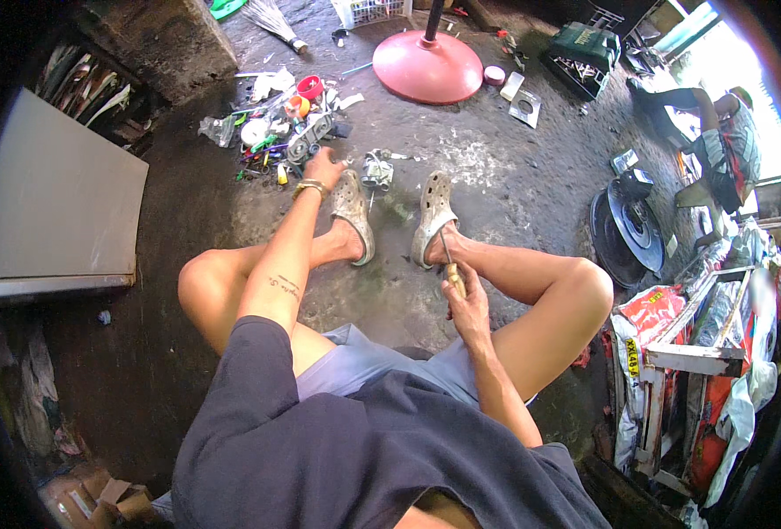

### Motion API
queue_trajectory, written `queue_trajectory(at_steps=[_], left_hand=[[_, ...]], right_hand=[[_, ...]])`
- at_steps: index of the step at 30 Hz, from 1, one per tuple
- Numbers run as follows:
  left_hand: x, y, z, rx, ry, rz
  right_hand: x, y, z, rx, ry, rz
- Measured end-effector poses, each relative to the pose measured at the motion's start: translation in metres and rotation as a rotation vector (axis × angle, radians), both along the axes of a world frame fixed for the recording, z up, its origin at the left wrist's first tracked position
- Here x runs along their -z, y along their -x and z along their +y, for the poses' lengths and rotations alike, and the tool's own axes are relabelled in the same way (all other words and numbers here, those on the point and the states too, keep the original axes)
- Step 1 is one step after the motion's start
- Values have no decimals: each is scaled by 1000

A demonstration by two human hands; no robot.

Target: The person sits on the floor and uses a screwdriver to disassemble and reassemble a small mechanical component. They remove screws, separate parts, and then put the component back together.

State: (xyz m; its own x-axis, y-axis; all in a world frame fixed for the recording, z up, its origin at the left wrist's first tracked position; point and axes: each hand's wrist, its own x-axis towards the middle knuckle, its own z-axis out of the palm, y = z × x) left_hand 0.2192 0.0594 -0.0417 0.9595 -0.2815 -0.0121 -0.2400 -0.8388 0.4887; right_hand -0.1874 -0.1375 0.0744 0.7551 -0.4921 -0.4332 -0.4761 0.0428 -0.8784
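My left hand (323,167), with a bracelet (311,187) at the wrist, reaches forward to the near right edge of a pile of small mixed parts (271,132). Its fingers are curled, and what they hold is too small to make out. A grey metal part (309,134) lies just beyond them. My right hand (470,304), between my knees, is closed round the yellowish handle of a screwdriver (454,278), whose thin shaft points forward past my right clog (435,216). A silvery mechanical part (377,169) lies on the ground between my clogs, right of my left hand.
Ahead stands a round pink base (427,69) with a dark pole. A grey cabinet (55,194) is at left. At right are a black round fan-like part (624,234), a frame with bags (695,357), a dark crate (582,57) and another seated person (732,141).
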Motion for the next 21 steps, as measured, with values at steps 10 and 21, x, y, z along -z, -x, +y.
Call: queue_trajectory(at_steps=[10, 21], left_hand=[[77, 64, -114, 142, -58, 132], [79, 148, -75, 554, 48, 26]], right_hand=[[-14, 15, 4, -95, 113, 140], [4, 11, 12, -151, 325, -6]])
